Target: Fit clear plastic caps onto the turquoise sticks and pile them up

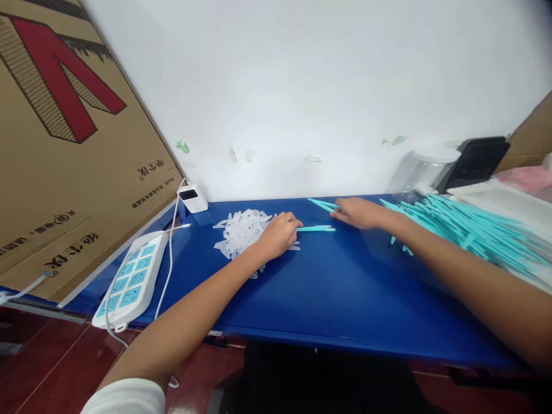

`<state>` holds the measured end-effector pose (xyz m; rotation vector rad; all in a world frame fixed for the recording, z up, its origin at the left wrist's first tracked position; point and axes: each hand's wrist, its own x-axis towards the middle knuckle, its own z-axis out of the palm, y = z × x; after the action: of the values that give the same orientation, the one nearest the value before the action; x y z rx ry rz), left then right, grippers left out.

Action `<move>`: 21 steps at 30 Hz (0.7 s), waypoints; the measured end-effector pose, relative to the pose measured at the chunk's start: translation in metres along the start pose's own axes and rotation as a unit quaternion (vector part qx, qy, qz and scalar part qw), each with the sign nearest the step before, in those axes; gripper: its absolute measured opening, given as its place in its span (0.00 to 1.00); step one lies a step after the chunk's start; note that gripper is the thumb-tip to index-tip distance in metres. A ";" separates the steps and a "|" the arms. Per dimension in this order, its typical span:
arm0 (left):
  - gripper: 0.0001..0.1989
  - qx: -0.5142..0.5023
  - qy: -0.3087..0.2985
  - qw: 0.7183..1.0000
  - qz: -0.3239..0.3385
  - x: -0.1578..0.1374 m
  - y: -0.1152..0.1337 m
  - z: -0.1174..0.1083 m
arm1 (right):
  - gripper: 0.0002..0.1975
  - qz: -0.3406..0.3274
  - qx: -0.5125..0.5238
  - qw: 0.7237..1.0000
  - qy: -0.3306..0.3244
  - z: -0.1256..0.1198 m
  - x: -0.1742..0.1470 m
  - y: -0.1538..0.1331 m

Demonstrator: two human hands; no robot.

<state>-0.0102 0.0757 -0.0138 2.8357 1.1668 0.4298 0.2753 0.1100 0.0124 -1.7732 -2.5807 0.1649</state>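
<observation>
Thin turquoise sticks [317, 229] stick out to the right from the closed fingers of my left hand [278, 234]. This hand is over the right side of a heap of small, translucent white pointed pieces [244, 229] and hides part of it. Slightly higher and to the right, my right hand [357, 213] pinches more turquoise sticks [321, 204], whose free ends point left. The two held bunches are apart. A large pile of the same turquoise sticks [470, 230] lies beyond my right forearm, which covers part of it.
The blue table [319, 293] meets a white wall. On the left are a power strip [133, 276], a white cable, a small white device [193, 198] and a big cardboard box [86, 172]. At the back right stand a clear container [425, 167] and a black object [478, 161].
</observation>
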 end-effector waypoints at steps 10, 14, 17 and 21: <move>0.12 0.099 -0.022 0.994 0.033 0.000 0.008 0.001 | 0.21 0.001 0.070 0.992 0.108 0.006 -0.065 0.005; 0.15 0.052 -0.014 0.997 0.063 -0.004 0.013 -0.002 | 0.19 -0.012 0.112 0.989 0.097 0.010 -0.063 0.002; 0.16 0.008 -0.018 0.997 0.081 -0.008 0.018 -0.007 | 0.18 -0.042 0.158 0.984 0.064 0.013 -0.062 -0.002; 0.14 0.021 -0.036 0.996 0.080 -0.011 0.027 -0.010 | 0.18 -0.043 0.130 0.989 0.058 0.014 -0.064 -0.012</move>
<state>-0.0020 0.0479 -0.0026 2.9656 0.9517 0.3107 0.2859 0.0449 0.0033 -1.5322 -2.4192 0.3671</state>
